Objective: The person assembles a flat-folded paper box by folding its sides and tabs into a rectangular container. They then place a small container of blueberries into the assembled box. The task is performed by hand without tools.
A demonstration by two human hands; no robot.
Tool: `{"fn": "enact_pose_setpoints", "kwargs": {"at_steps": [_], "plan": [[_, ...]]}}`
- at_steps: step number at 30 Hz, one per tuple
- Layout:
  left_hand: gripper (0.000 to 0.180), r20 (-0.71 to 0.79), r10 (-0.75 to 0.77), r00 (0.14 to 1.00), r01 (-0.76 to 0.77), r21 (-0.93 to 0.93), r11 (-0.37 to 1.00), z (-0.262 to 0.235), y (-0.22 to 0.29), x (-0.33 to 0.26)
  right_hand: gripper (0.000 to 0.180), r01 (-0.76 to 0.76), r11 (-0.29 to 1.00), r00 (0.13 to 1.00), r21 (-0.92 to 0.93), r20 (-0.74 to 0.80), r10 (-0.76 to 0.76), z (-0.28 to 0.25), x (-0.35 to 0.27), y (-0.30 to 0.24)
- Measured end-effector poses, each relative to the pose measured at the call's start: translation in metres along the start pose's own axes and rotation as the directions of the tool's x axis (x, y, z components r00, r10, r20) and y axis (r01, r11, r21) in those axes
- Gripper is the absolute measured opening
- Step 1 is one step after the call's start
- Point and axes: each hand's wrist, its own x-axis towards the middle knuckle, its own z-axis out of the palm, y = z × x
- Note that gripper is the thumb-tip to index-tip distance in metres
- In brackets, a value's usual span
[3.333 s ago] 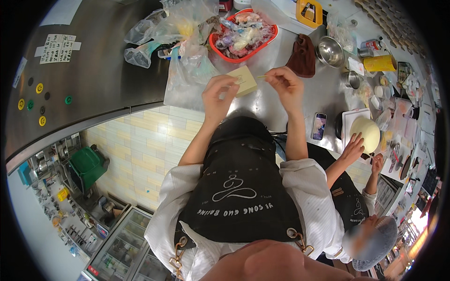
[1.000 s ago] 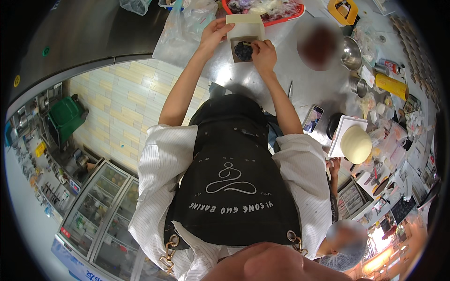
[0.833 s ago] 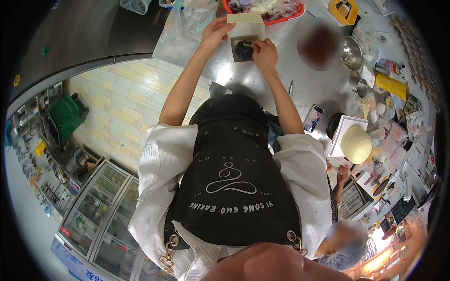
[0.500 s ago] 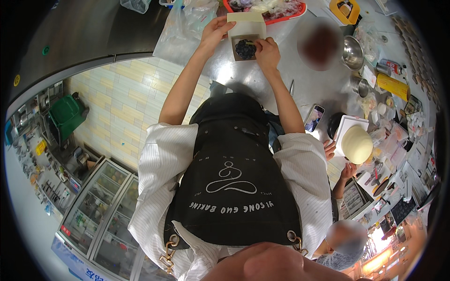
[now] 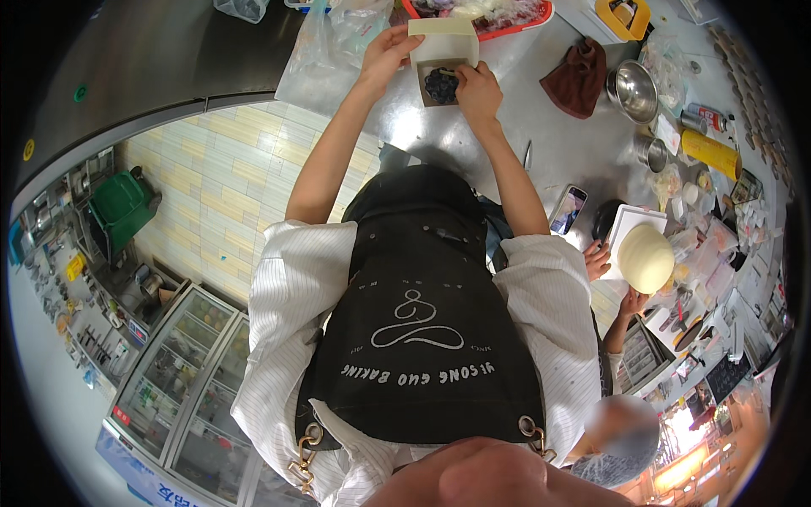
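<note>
Between both hands, left hand [image 5: 384,55] grips the box [image 5: 443,51]; right hand [image 5: 478,87] pinches its dark contents [image 5: 440,85].

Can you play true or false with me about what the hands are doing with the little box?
1. The left hand holds the small cream box. True.
2. The box is empty. False: something dark sits inside it.
3. The right hand touches the dark thing in the box. True.
4. The brown cloth covers the box. False: it lies apart, on the steel table.
5. The steel bowl is in the right hand. False: it stands on the table beyond the cloth.
</note>
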Motion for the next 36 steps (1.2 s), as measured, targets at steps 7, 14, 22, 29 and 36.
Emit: {"fn": "enact_pose_setpoints", "kwargs": {"at_steps": [7, 14, 22, 29, 36], "plan": [[0.059, -0.002, -0.002, 1.000, 0.002, 0.003, 1.000, -0.001, 0.001, 0.000, 0.007, -0.035, 0.993, 0.994, 0.111, 0.105, 0.023, -0.006, 0.006, 0.007], [0.054, -0.008, 0.007, 1.000, -0.008, -0.036, 0.999, 0.001, 0.000, 0.001, 0.010, 0.090, 0.996, 0.965, -0.022, 0.248, -0.082, -0.016, 0.011, 0.013], [0.052, -0.030, 0.003, 1.000, -0.004, -0.028, 1.000, 0.000, 0.000, 0.001, 0.014, 0.138, 0.988, 0.957, -0.064, 0.264, -0.117, -0.031, -0.004, 0.010], [0.051, -0.027, 0.032, 0.999, -0.033, -0.039, 0.999, 0.002, -0.003, 0.007, 0.023, 0.258, 0.960, 0.938, -0.107, 0.267, -0.223, -0.026, 0.002, 0.007], [0.056, -0.010, 0.029, 1.000, -0.030, -0.014, 0.999, 0.004, -0.009, 0.017, 0.013, 0.438, 0.870, 0.865, -0.227, 0.369, -0.339, -0.018, 0.018, 0.016]]}}
